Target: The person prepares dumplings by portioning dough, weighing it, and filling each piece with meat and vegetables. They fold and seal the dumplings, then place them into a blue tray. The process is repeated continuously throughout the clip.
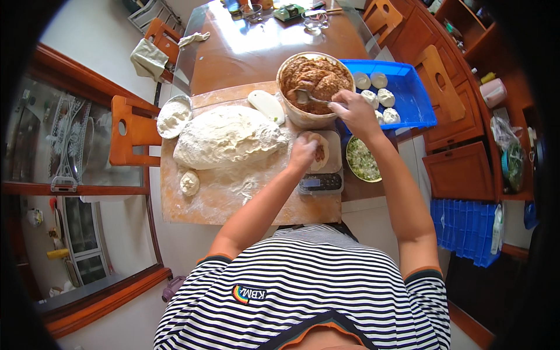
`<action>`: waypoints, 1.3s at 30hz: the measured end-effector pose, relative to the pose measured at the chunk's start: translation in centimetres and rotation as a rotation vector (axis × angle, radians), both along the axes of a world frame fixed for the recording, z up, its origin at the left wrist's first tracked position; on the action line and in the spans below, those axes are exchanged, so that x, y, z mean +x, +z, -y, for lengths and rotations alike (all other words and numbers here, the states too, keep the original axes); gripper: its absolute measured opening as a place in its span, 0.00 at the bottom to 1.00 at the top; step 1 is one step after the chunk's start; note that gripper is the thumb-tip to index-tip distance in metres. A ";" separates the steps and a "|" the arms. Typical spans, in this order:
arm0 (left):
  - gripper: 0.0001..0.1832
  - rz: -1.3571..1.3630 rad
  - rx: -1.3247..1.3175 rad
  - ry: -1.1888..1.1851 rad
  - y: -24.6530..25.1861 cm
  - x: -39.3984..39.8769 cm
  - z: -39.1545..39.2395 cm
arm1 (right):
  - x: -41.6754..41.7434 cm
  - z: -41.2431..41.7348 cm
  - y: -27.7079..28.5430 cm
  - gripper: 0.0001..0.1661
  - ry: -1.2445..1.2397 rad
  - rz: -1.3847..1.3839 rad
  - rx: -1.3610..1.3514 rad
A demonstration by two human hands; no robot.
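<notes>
My right hand (358, 113) grips a metal spoon (323, 101), its bowl end down in brown minced filling (321, 74). This filling fills a pale round tub (308, 118). My left hand (305, 151) curls over the left side of a flat round dough wrapper (323, 162). Some filling shows on the wrapper beside my fingers. Beneath them is a kitchen scale (337, 153) with a black display panel; whether the wrapper rests on it is hard to tell. A large floured mass of dough (229, 138) lies left of my left hand.
A blue crate (413, 98) holds several filled buns (386, 98). Beside the scale stands a bowl of chopped green-and-white filling (363, 159). The floured board (210, 205) bears a flour bowl (175, 116), a dough piece (190, 183) and a white scraper (266, 105). Chairs (133, 131) flank the table.
</notes>
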State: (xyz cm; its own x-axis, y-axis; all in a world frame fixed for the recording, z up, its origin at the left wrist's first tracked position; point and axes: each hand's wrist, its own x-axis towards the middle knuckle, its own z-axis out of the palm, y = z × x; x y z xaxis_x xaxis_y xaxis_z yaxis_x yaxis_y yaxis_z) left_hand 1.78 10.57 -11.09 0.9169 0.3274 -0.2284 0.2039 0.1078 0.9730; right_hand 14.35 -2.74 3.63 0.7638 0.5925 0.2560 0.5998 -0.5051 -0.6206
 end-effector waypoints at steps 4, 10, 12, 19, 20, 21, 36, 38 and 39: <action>0.17 0.106 0.496 0.111 -0.4 0.5 -0.7 | -0.5 1.1 -1.9 0.24 -0.103 -0.127 0.098; 0.16 0.008 0.000 0.210 -0.7 -1.7 -5.7 | -4.5 4.9 -2.1 0.12 -0.244 -0.142 0.277; 0.16 -0.081 -0.127 0.155 0.1 -2.8 -6.2 | -5.4 6.2 -2.4 0.08 -0.303 -0.146 0.278; 0.20 -0.181 -0.132 0.005 1.2 -3.9 -5.7 | -8.5 9.8 -3.1 0.09 -0.369 -0.115 0.218; 0.20 -0.176 -0.122 -0.002 1.2 -4.0 -5.5 | -8.9 9.9 -3.1 0.11 -0.377 -0.131 0.198; 0.20 -0.170 -0.114 -0.010 1.3 -4.0 -5.1 | -9.2 10.1 -3.1 0.11 -0.376 -0.127 0.181; 0.29 -0.260 0.182 0.036 -2.0 -1.4 -1.0 | -4.6 15.6 -3.8 0.09 -0.138 -0.032 -0.047; 0.29 -0.313 0.345 0.050 -2.6 -1.0 -0.8 | -3.5 17.0 -4.5 0.09 -0.089 -0.061 -0.070; 0.28 -0.344 0.425 0.057 -2.7 -0.9 -0.2 | -3.1 17.7 -5.2 0.09 -0.061 -0.083 -0.075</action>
